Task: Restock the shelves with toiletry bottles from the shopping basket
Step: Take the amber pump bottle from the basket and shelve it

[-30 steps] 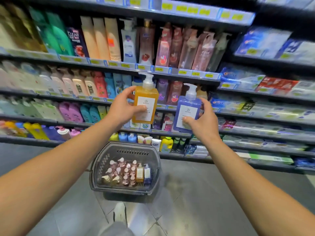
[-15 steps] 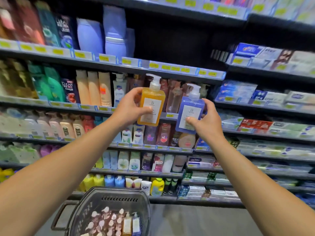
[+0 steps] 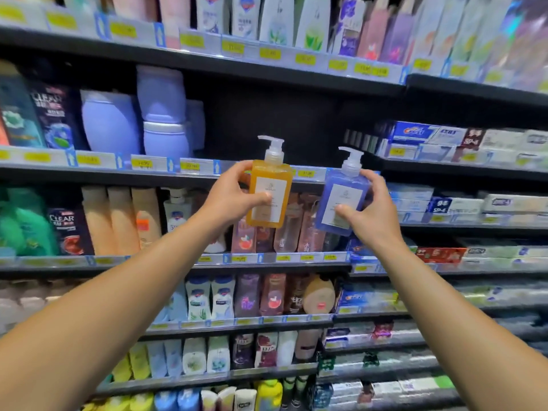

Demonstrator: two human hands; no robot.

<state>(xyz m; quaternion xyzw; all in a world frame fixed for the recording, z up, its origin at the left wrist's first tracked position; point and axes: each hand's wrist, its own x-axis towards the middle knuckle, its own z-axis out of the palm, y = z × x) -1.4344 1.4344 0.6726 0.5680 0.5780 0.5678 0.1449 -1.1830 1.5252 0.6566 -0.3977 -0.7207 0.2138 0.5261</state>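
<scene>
Head view: fingers of both hands around orange bottle (image 3: 269,194) and blue bottle (image 3: 341,203), higher than before.

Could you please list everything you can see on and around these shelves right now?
orange pump bottle: one, amber with white label, held up before the dark shelf gap.
blue pump bottle: one, violet-blue with white label, beside the orange one, tilted slightly.
lavender bottles: several, pale purple, left of the gap.
dark shampoo bottles: a few, black and green, far left.
peach bottles: three, one shelf lower, left.
toothpaste boxes: many, blue, white and red, right bays.
price tags: many, yellow, along shelf edges.
left hand: one, grip round the orange bottle.
right hand: one, grip round the blue bottle.
</scene>
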